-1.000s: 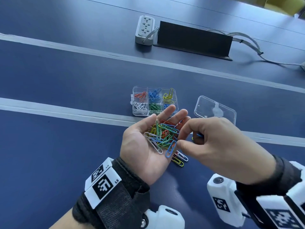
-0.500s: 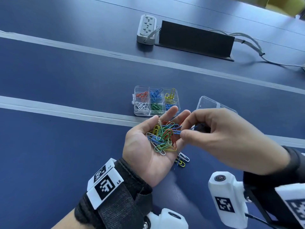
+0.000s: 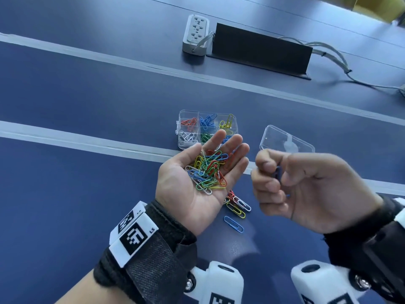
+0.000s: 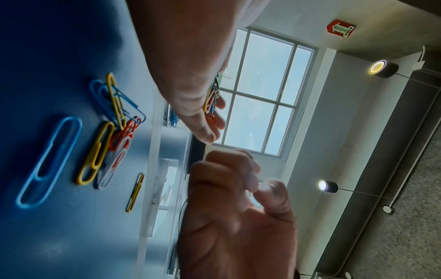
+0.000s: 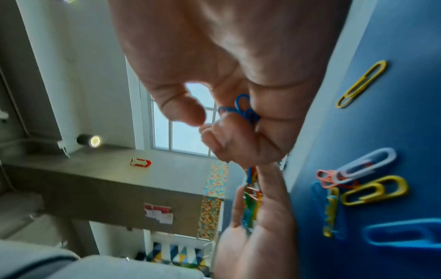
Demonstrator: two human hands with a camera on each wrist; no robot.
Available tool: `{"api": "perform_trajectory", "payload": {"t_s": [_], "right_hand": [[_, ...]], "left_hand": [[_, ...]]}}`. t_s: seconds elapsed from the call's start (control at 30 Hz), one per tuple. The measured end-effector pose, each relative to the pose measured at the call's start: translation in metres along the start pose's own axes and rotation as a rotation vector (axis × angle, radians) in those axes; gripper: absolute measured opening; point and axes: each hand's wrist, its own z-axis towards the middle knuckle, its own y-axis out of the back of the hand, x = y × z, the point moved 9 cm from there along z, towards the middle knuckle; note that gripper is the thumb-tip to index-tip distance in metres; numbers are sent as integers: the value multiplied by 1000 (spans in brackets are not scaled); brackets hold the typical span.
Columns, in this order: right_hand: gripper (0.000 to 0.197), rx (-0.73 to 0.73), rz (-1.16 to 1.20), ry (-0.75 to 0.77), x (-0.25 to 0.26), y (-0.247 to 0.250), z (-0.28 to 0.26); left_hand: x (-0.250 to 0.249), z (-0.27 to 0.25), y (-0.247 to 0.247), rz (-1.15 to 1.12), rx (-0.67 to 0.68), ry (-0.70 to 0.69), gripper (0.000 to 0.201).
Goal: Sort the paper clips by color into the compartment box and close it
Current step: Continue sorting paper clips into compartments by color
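Left hand (image 3: 192, 178) flat, palm up, fingers straight, pile of mixed clips (image 3: 208, 172) resting on it. Right hand (image 3: 306, 189) curled tight round blue clips (image 5: 243, 109). Clear box (image 3: 186, 137) on blue table (image 3: 87, 194) just behind left fingers, colors in own spots. Lid (image 3: 285, 139) off, beside box. Few loose clips (image 3: 236, 207) on table under hands.

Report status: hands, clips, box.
Left hand open, cupping mixed clips. Right hand grips blue clips. Compartment box open, lid off. Path clear.
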Motion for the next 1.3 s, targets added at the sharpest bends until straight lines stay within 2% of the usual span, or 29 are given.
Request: {"api": "perform_trajectory", "payload": {"t_s": [0.07, 0.1, 0.23, 0.27, 0.33, 0.47, 0.6, 0.7, 0.8, 0.87, 1.03, 1.13, 1.3], "right_hand": [[8, -67, -216, -56, -11, 3, 0], [9, -118, -413, -67, -14, 5, -2], [15, -268, -1455, 31, -13, -7, -7], [19, -274, -1614, 32, -16, -12, -8], [23, -270, -1746, 23, -21, -20, -7], [29, -272, -1840, 13, -25, -25, -6], [24, -239, -1857, 7, -27, -29, -6], [27, -222, -1647, 84, 1, -37, -8], [27, -397, -1357, 321, 59, -41, -13], [37, -453, -1315, 375, 84, -33, -2], [39, -405, -1525, 19, 94, -3, 57], [32, -421, -1768, -18, 102, -7, 74], [27, -411, -1800, -67, 95, -9, 84]], "left_hand": [[-1, 0, 0, 12, 3, -9, 38], [-2, 0, 1, 18, 2, -14, 37], [-4, 1, 3, 33, -10, -31, 39], [-4, 1, 3, 37, -12, -32, 39], [-4, 1, 3, 44, -10, -33, 39], [-5, 1, 3, 38, 7, -39, 40], [-4, 1, 4, 46, -3, -46, 40], [-4, 2, 5, 55, -14, -50, 36], [-5, 4, 6, 49, -36, -67, 34], [-5, 5, 6, 48, -46, -72, 34], [-10, 7, 11, 34, -86, -92, 38], [-17, 7, 11, 16, -90, -116, 36], [-26, 7, 6, 10, -57, -151, 29]]}}
